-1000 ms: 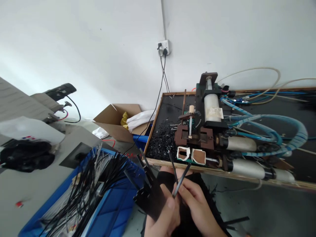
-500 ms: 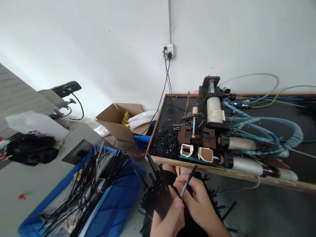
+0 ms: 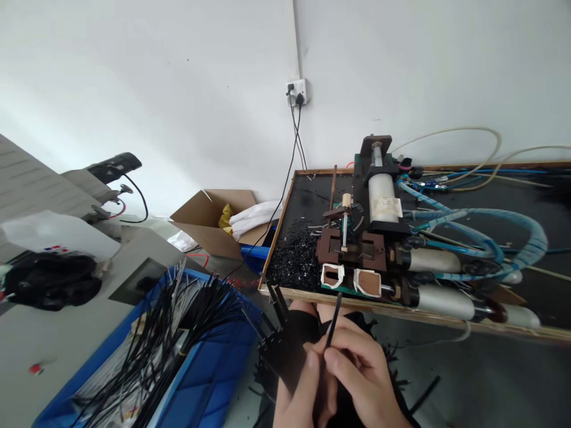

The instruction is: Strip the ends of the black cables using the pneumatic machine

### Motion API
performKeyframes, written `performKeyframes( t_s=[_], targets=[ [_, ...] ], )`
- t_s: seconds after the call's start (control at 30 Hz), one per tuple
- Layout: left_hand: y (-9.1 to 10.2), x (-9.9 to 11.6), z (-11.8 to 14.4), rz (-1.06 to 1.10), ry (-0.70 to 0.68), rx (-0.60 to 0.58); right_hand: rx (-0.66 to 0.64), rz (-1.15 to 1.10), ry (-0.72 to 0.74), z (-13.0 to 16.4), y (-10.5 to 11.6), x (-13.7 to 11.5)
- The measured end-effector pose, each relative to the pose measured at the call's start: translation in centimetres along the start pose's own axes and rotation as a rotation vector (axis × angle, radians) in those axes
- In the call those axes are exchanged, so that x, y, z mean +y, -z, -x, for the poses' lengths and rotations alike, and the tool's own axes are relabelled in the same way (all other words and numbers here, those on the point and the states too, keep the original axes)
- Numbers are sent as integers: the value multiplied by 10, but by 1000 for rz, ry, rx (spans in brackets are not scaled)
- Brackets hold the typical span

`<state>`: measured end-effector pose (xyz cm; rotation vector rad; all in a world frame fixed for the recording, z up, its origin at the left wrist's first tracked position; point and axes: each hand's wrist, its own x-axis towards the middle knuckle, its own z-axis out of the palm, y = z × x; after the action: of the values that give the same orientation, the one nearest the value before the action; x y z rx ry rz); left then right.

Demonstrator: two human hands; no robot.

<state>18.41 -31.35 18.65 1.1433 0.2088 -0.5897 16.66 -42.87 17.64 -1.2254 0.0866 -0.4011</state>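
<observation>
In the lower middle, my left hand (image 3: 303, 395) is closed round a bundle of flat black strips (image 3: 285, 351), whose ends stick up unevenly. Beside it, my right hand (image 3: 363, 374) pinches a single black strip (image 3: 333, 321) between thumb and fingers. This strip stands tilted, with its upper end close to the bench's front edge. The two hands almost touch, and the strip's lower part is hidden between them. Just beyond the hands is a clamping machine (image 3: 350, 249) with two brown blocks edged in white.
Black offcuts (image 3: 294, 255) lie heaped on the wood-edged bench (image 3: 312, 184), left of the machine. Air cylinders (image 3: 446, 300) and blue hoses (image 3: 530, 232) extend right. A blue crate (image 3: 200, 380) of black and grey cables is at left, a cardboard box (image 3: 196, 220) behind it.
My right hand has moved down and closer to my left, and its strip now stands more upright. My left hand keeps its bundle. The whole view has shifted slightly.
</observation>
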Motion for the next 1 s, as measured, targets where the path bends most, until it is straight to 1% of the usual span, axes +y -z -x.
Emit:
performKeyframes(
  t_s=[0.07, 0.17, 0.23, 0.27, 0.37, 0.47, 0.57, 0.67, 0.83, 1.0],
  targets=[
    [-8, 5, -2, 66, -14, 31, 32, -108, -63, 1, -2, 7],
    [-16, 11, -12, 186, -105, 33, 175, -204, -74, -1, -3, 14],
    [-16, 13, -19, 192, -180, 36, 254, -233, -94, -5, -2, 16],
    [-15, 12, -22, 180, -201, 35, 263, -254, -126, -8, -2, 17],
    [-11, 11, -28, 151, -201, 3, 237, -327, -239, -14, 0, 17],
    [-13, 13, -28, 171, -176, -48, 248, -398, -294, -19, 0, 19],
    [-20, 17, -27, 222, -177, -92, 265, -470, -300, -20, 0, 19],
    [-25, 20, -28, 239, -187, -109, 233, -534, -296, -21, 2, 17],
    [-21, 21, -37, 237, -242, -118, 148, -614, -297, -24, 6, 11],
    [-20, 19, -45, 264, -272, -162, 149, -786, -344, -29, 8, 13]
  ],
)
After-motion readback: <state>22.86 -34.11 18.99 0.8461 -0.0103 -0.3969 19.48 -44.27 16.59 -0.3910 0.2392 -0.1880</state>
